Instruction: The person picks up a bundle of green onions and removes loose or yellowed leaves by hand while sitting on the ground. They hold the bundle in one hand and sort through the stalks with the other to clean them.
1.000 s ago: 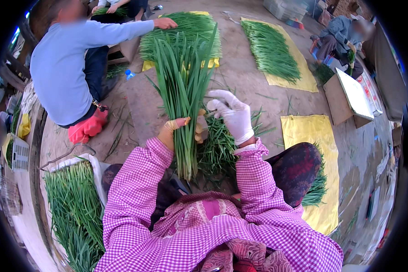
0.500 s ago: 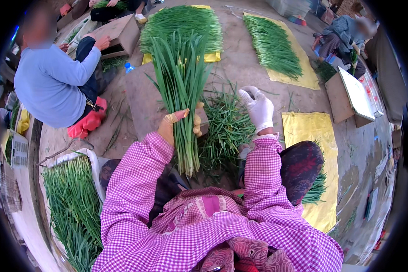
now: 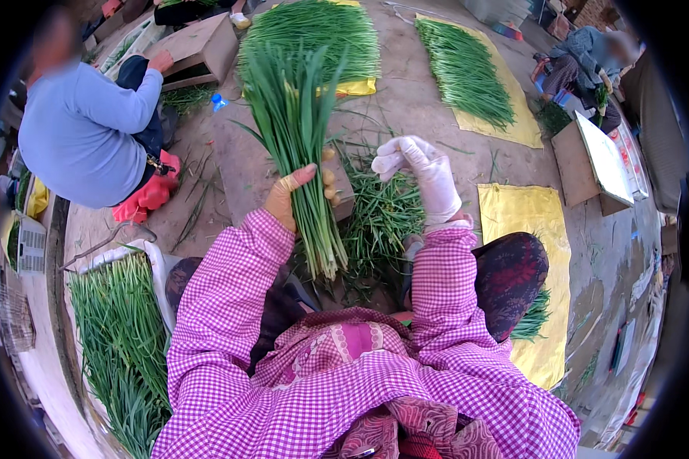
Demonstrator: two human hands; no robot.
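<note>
A thick bundle of long green garlic chives is held upright in my left hand, which wears a yellowish glove. Its fingers wrap round the lower stems, with the pale cut ends pointing down toward my lap and the leaf tips spreading away from me. My right hand, in a white glove, is raised to the right of the bundle and apart from it. Its fingers are curled together, and nothing shows in them. Beneath and between the hands lies a loose heap of green leaves beside a low brown board.
A lined crate of chives stands at my left. Chives lie on yellow sheets ahead, and another yellow sheet is by my right knee. A person in blue sits at far left, another person at far right.
My right hand has moved left toward the bundle, its fingers curling in. The chives have tilted, their leaf tips going left and their cut ends right.
</note>
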